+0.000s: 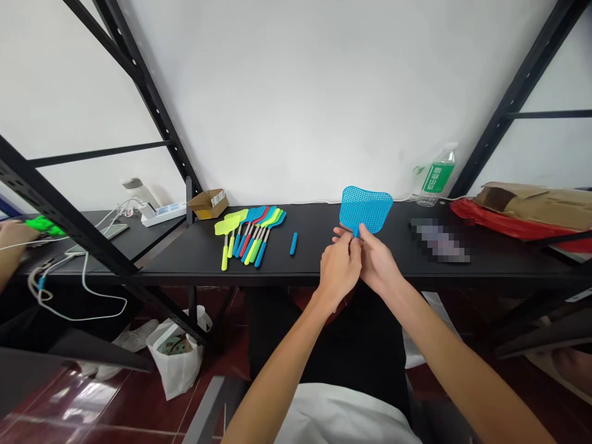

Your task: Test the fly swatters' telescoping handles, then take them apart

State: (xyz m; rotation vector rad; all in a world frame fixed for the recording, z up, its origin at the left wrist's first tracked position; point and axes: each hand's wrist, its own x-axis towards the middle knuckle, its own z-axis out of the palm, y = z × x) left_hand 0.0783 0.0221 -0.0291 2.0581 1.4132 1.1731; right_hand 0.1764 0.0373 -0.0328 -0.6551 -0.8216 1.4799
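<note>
A blue fly swatter head (365, 209) with a mesh of small holes stands upright in front of me, above the table's front part. My left hand (340, 266) is closed near its neck, the fingers bent and pressed together. My right hand (377, 258) grips the same neck from the right, thumb in front. What lies between the fingers below the neck is hidden. Left of my hands a loose blue handle (293, 243) lies on the black table. Farther left several fly swatters (252, 231) in yellow-green, blue and red lie side by side, handles toward me.
A small open cardboard box (208, 204) stands behind the swatters. On the right are a clear bottle with a green label (437, 176), a blurred-out object (439, 240) and a brown package (531, 206) on red plastic. Another person's hand (16, 237) shows at far left.
</note>
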